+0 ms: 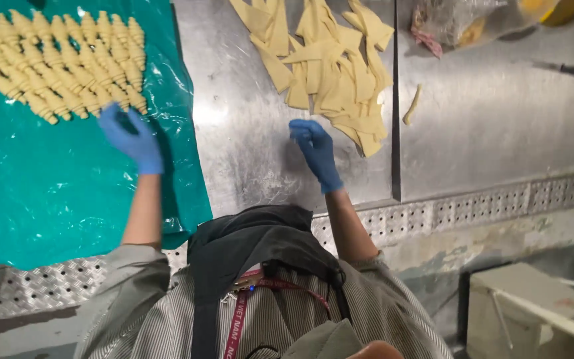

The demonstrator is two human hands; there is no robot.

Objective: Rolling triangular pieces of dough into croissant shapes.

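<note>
Overhead, one steel bench (247,133), seen from the head camera. Item one: left hand (131,141) in a blue glove, fingers loosely spread and holding nothing, its fingertips at the near edge of the rolled dough pieces (61,63). Item two: those rolled pieces, pale yellow, ridged, laid side by side in slanting rows on a teal plastic sheet (68,193) that covers the left part of the bench. Item three: right hand (317,151), also blue-gloved, fingers bent and slightly apart, empty, raised over bare steel just beside the heap of flat dough triangles (330,66). Item four: that heap, loose and overlapping, at the middle far side of the bench. Item five: one stray dough strip (412,105), lying apart to the right of the heap. Item six: a clear plastic bag (463,23) at the far right corner, contents unclear. Item seven: a dark knife (563,68) lying alone on the steel near it.
</note>
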